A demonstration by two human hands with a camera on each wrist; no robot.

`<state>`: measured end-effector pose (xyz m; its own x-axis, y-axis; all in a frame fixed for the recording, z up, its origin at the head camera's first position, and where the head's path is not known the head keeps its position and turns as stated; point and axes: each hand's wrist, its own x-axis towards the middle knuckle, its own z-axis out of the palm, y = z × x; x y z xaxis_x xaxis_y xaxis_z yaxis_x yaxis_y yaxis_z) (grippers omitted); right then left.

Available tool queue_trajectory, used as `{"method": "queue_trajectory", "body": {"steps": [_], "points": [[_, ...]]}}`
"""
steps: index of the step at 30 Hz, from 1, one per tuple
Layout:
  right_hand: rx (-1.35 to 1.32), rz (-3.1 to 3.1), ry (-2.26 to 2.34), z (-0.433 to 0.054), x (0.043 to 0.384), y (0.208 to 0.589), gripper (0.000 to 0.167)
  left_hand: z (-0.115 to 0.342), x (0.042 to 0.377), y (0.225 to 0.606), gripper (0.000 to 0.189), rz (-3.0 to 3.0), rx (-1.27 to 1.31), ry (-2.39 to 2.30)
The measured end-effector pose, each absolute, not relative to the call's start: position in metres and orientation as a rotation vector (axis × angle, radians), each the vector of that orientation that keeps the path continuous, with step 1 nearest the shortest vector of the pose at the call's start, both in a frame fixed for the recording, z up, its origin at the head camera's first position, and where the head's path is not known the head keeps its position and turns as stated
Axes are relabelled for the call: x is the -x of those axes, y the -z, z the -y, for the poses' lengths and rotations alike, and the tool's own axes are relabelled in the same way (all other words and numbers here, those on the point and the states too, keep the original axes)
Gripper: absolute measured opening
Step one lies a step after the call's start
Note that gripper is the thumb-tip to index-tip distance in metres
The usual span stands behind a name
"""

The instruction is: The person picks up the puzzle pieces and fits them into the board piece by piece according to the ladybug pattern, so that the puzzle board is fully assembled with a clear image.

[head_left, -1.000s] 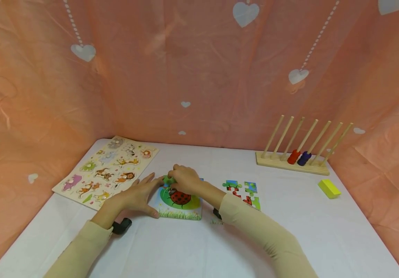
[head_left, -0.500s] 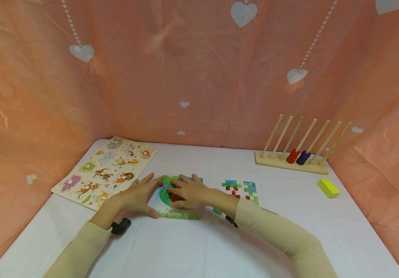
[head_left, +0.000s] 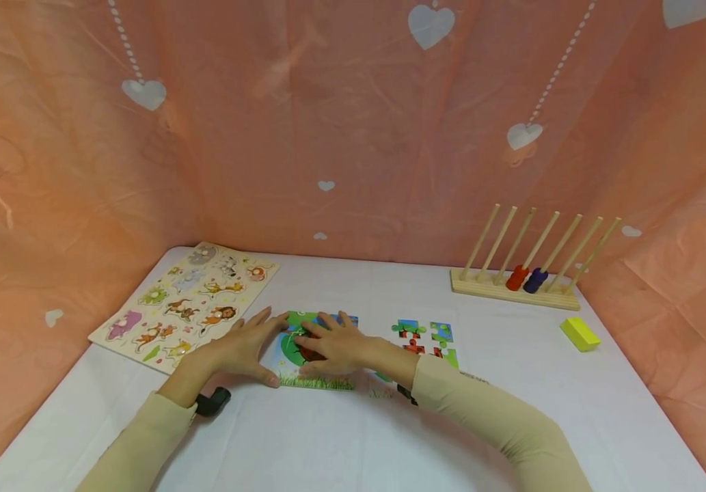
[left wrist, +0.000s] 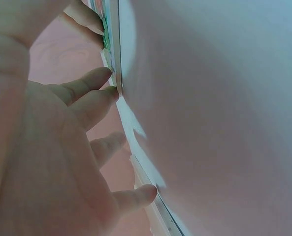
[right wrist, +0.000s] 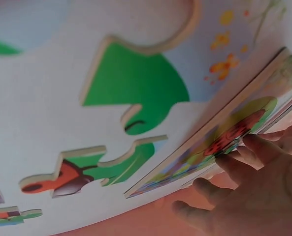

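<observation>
A ladybug jigsaw puzzle [head_left: 317, 383] lies flat on the white table. My right hand [head_left: 337, 347] is spread over its right half, with fingertips touching the picture and hiding much of the ladybug. Along the puzzle's left edge, my left hand [head_left: 238, 352] keeps thumb and forefinger apart, the thumb by the lower corner. The left wrist view has fingers meeting the edge of the board [left wrist: 115, 49]. Loose jigsaw pieces [head_left: 441, 333] lie right of the puzzle, partly under my right forearm. A green piece [right wrist: 131, 73] is close up in the right wrist view.
An animal peg puzzle board [head_left: 199, 301] lies at the left. At the back right stands a wooden rack [head_left: 512, 292] with upright rods and red and dark blue beads. A yellow block [head_left: 580, 333] sits near the right edge. Pink cloth hangs behind.
My right hand, earlier bent at the fingers over the puzzle's upper part, has shifted slightly right and down and spread out over the picture. My left hand has stayed almost still.
</observation>
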<state>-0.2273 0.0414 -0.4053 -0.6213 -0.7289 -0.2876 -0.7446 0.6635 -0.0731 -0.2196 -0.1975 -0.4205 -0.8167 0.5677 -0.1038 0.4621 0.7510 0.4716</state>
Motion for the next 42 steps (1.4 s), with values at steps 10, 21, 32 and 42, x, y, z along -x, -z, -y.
{"method": "queue_trajectory", "body": {"steps": [10, 21, 32, 42], "points": [[1.141, -2.590, -0.089, -0.040, 0.231, 0.406, 0.067, 0.197, 0.219, 0.420, 0.112, -2.717, -0.826, -0.631], [1.150, -2.597, -0.018, -0.040, 0.233, 0.409, 0.068, 0.197, 0.217, 0.418, 0.114, -2.719, -0.811, -0.638], [1.063, -2.780, 0.374, -0.106, 0.254, 0.391, 0.044, 0.196, 0.219, 0.421, 0.114, -2.737, -0.813, -0.622], [0.820, -2.718, 0.387, -0.184, 0.273, 0.381, 0.019, 0.195, 0.218, 0.421, 0.115, -2.741, -0.807, -0.624]]}}
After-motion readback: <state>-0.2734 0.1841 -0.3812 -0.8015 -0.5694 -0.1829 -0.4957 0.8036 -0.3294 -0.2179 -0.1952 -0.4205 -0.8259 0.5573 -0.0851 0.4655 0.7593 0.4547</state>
